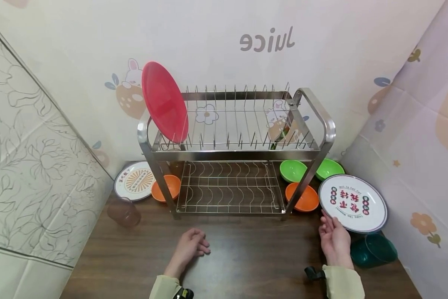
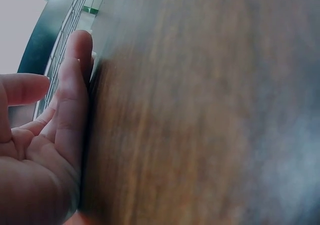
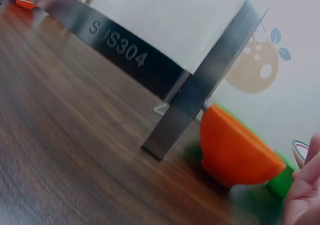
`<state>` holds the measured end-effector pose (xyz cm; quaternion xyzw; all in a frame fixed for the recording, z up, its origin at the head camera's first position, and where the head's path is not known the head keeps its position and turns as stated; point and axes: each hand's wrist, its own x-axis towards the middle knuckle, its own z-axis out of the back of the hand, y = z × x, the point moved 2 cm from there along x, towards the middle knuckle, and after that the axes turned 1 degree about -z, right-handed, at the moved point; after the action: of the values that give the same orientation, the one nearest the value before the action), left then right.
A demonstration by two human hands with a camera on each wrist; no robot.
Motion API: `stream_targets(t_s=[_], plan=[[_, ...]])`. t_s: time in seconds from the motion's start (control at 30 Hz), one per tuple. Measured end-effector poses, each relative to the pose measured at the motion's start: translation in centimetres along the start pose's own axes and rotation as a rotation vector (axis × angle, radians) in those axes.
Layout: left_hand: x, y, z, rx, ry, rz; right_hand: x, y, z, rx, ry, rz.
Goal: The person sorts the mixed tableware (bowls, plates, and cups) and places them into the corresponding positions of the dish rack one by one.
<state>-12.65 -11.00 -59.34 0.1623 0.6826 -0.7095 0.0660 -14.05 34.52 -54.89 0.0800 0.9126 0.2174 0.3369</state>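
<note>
In the head view my left hand (image 1: 192,244) rests on the wooden table in front of the rack, its fingers loosely bent and holding nothing. The left wrist view shows that hand (image 2: 55,120) with its edge along the tabletop. At the right, my right hand (image 1: 335,241) is at the lower left rim of a white plate (image 1: 353,203) with red and dark lettering. Its fingers reach towards the rim; whether they touch it is hard to see. Only part of this hand (image 3: 305,190) shows in the right wrist view, beside an orange bowl (image 3: 235,150).
A two-tier metal dish rack (image 1: 231,155) stands in the middle, a red plate (image 1: 166,101) upright at its left. Green bowls (image 1: 293,170) and another orange bowl (image 1: 168,189) sit around it. A patterned plate (image 1: 136,180), a clear cup (image 1: 124,212) and a dark green cup (image 1: 373,251) are also present.
</note>
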Motion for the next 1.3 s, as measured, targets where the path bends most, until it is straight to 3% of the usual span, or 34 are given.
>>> stream_targets(t_s=[0.17, 0.3, 0.43, 0.67, 0.9, 1.17, 1.3], plan=[[0.0, 0.0, -0.1, -0.002, 0.012, -0.002, -1.0, 0.3, -0.8, -0.049, 0.011, 0.043], [-0.1, 0.0, -0.1, 0.002, 0.015, 0.004, -2.2, 0.5, -1.2, -0.161, -0.015, 0.101], [-0.2, 0.0, 0.0, 0.000, 0.016, -0.001, -3.3, 0.6, -1.3, -0.298, -0.073, 0.172], [0.0, 0.0, 0.0, -0.004, 0.025, -0.022, -5.1, 1.2, -1.8, -0.552, -0.163, 0.379], [0.0, 0.0, 0.1, -0.003, 0.037, -0.020, -6.5, 2.0, -1.9, -0.691, -0.242, 0.539], [-0.1, 0.1, 0.3, -0.002, 0.053, -0.019, -7.5, 3.5, -1.3, -0.820, -0.421, 0.678], [-0.1, 0.1, 0.3, -0.005, 0.052, -0.020, -8.3, 4.1, -1.2, -0.882, -0.463, 0.754]])
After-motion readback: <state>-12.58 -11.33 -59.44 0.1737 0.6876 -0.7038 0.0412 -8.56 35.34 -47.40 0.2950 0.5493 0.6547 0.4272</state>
